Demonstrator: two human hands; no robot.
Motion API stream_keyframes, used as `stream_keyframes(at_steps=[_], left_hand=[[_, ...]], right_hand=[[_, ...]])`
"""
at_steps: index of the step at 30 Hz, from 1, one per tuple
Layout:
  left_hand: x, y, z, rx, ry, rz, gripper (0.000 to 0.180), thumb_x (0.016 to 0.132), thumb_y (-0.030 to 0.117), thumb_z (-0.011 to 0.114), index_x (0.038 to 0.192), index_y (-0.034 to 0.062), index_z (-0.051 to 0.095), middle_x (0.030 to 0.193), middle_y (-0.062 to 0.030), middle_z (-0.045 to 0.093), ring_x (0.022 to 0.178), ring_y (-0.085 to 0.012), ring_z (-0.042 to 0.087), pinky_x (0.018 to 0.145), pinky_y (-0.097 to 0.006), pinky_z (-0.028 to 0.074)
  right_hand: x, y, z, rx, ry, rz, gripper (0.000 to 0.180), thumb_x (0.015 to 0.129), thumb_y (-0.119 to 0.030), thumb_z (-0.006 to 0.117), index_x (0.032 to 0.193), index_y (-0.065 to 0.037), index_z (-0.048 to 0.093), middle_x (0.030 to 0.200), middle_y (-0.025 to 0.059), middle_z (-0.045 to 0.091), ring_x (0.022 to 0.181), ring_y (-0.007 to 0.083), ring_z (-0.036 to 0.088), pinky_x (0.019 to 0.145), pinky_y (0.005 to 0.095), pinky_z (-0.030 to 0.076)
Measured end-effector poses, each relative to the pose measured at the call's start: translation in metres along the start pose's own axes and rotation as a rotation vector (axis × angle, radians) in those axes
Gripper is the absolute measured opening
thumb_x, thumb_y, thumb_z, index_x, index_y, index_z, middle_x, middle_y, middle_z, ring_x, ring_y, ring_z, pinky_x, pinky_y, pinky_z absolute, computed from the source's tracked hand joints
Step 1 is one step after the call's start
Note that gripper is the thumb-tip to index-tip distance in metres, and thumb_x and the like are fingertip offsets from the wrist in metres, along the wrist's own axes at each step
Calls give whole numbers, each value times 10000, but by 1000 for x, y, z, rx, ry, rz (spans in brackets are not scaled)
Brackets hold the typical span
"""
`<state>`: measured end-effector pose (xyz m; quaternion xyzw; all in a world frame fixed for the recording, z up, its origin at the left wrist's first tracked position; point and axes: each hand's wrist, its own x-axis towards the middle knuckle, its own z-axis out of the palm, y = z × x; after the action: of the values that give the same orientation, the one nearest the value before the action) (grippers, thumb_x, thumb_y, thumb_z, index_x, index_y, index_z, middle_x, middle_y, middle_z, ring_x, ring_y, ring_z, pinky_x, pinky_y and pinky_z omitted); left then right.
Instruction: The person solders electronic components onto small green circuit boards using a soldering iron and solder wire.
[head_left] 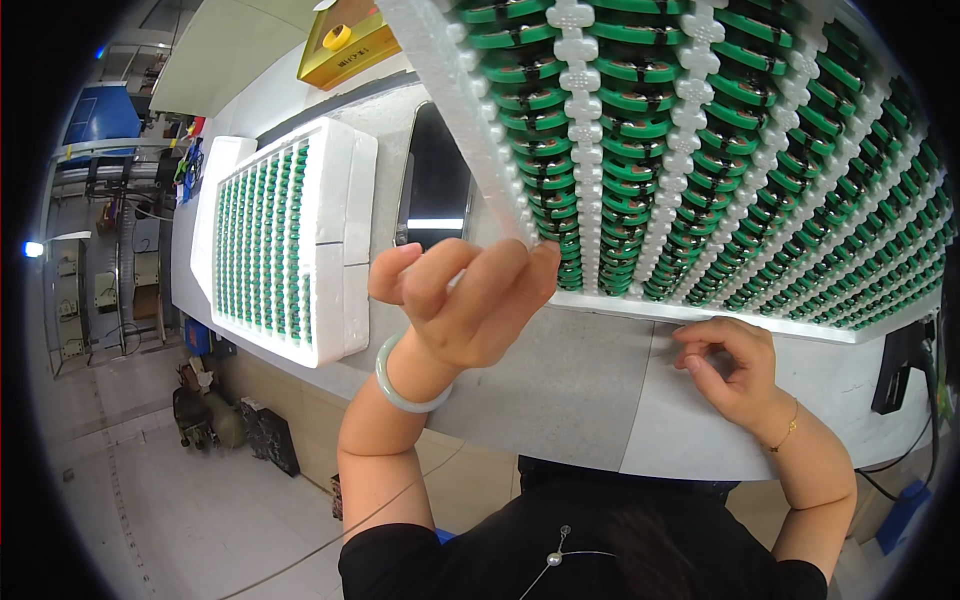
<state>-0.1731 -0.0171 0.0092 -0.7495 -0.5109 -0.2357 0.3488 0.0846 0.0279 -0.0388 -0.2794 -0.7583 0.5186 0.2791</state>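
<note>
A big white foam tray [690,95] fills the upper right, with rows of round green circuit boards [625,130] standing on edge in its slots. My left hand [470,300], with a pale bangle on the wrist, is at the tray's near left corner. Its fingers are bent and closed, the tips against the end of the leftmost row; what they pinch is hidden. Just in front of the tray's near edge, my right hand [735,370] is loosely curled over the table, thumb and forefinger apart with nothing between them.
Left on the grey table [560,400] stands a second white foam tray [345,190] of green boards. Between the trays lies a dark flat screen-like panel [435,180]. A gold box [350,50] with a yellow ring sits behind. A black device [890,370] with cables is at far right.
</note>
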Motion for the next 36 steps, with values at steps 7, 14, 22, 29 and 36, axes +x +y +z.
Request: stream_keyframes(at_steps=[7, 14, 22, 29, 36], left_hand=[[-13, -3, -7, -70, 182, 75, 141, 572, 138, 650, 691, 196, 600, 778, 89, 414, 730, -85, 378, 782, -327, 225], [-24, 27, -24, -50, -2, 244, 188, 701, 226, 630, 849, 335, 592, 853, 98, 303, 827, -70, 323, 838, -294, 235], [-24, 45, -7, -124, 262, 483, 144, 737, 326, 583, 878, 351, 588, 841, 114, 298, 823, -16, 309, 828, -319, 222], [-27, 51, -4, -179, 307, 472, 161, 716, 325, 619, 875, 346, 601, 819, 125, 312, 831, -13, 319, 819, -323, 230], [-16, 55, -13, -442, 72, 387, 234, 692, 355, 646, 917, 301, 606, 815, 109, 375, 765, -59, 378, 755, -304, 267]], right_hand=[[-2, -3, 0, 4, -3, 3, 179, 694, -17, 600, 872, -6, 603, 735, 83, 610, 566, 134, 576, 540, 225, 463], [-4, -11, 4, 341, -88, 146, 313, 717, -17, 633, 1020, -4, 554, 828, 85, 613, 724, 140, 602, 638, 241, 492], [-8, -25, 10, 428, -237, 125, 409, 645, -119, 745, 987, 10, 563, 864, 90, 620, 755, 164, 609, 675, 266, 497], [-10, -20, 9, 375, -215, -19, 283, 716, -94, 675, 972, -25, 576, 842, 75, 618, 664, 184, 601, 625, 256, 506], [-11, -22, 7, 612, -330, 185, 147, 848, -66, 502, 953, 28, 547, 805, 92, 612, 738, 141, 605, 671, 246, 496]])
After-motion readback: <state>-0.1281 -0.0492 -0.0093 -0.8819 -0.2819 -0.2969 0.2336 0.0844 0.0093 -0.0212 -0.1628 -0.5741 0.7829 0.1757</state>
